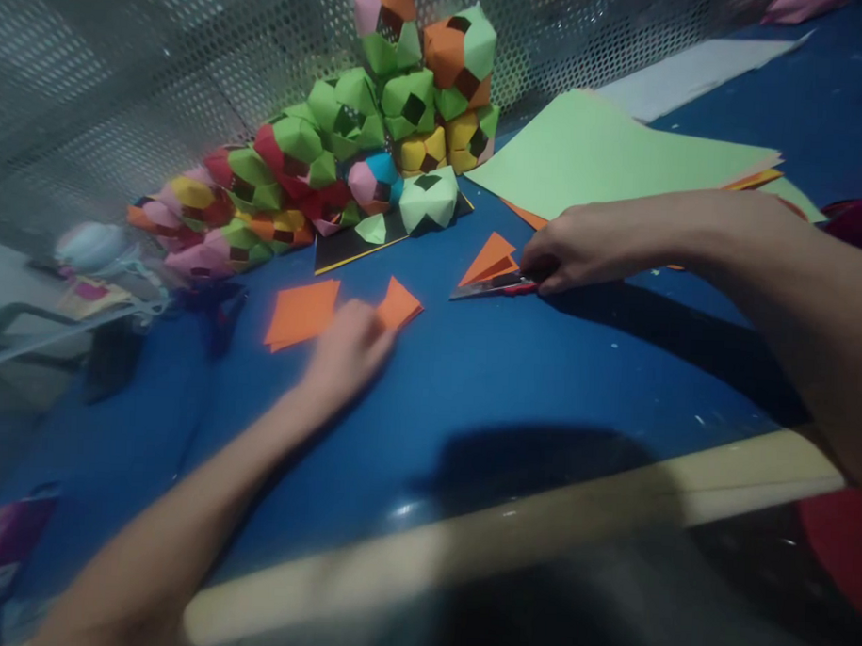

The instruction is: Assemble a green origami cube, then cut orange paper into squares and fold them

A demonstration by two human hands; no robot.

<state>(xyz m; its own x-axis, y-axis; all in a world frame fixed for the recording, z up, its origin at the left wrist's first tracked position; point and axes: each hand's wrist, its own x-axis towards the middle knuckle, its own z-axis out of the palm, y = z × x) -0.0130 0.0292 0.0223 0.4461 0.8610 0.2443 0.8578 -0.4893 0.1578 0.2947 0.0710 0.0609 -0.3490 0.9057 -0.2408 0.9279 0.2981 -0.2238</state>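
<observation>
My left hand (349, 350) is blurred by motion and lies on the blue table (514, 373), touching a small orange paper piece (400, 303). Just left of it lies a flat orange paper square (302, 313). My right hand (593, 246) is closed around the handle of a utility knife (490, 285) with a red and silver body, its blade end pointing left. A folded orange paper triangle (491, 257) sits right behind the knife, touching it.
A heap of folded paper polyhedra (352, 141) in green, orange, pink and yellow leans against a perforated metal wall (164, 59). A stack of sheets topped by green paper (607, 155) lies at the back right. A pale wooden edge (537, 534) runs along the table front.
</observation>
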